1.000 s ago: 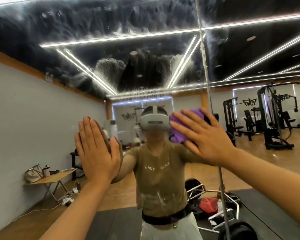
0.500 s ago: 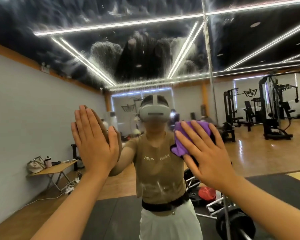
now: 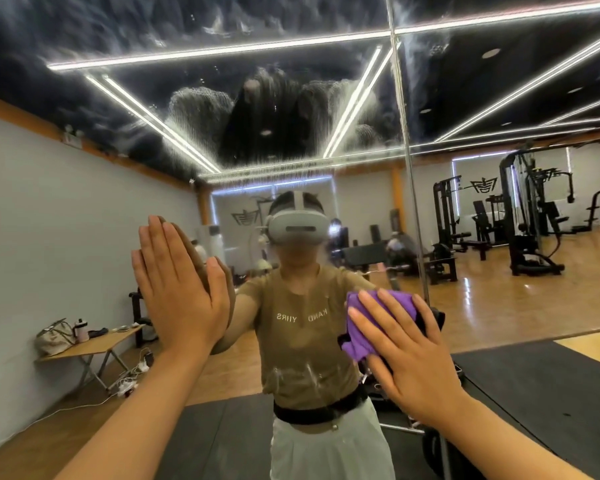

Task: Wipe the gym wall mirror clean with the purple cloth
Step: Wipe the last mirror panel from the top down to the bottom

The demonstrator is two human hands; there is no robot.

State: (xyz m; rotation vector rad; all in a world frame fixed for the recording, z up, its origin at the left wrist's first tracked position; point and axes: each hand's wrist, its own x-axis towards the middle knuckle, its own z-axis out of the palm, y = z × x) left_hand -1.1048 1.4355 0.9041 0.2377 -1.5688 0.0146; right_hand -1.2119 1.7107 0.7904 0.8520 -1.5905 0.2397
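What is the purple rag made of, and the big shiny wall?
The purple cloth looks like soft, matte fabric, maybe microfibre: it bunches and folds under the right hand. The wall mirror looks like glossy glass: it reflects the room, and whitish smears show on its upper part.

A folding table [image 3: 94, 344] stands at the left by the grey wall [image 3: 49, 237], carrying a beige bag [image 3: 54, 336] and a bottle [image 3: 83, 330]. A power strip with cables [image 3: 129, 384] lies on the wood floor beneath it. Black weight machines [image 3: 520, 220] stand at the far right. A dark mat [image 3: 551, 393] covers the near floor. Light strips [image 3: 219, 50] cross the black ceiling.
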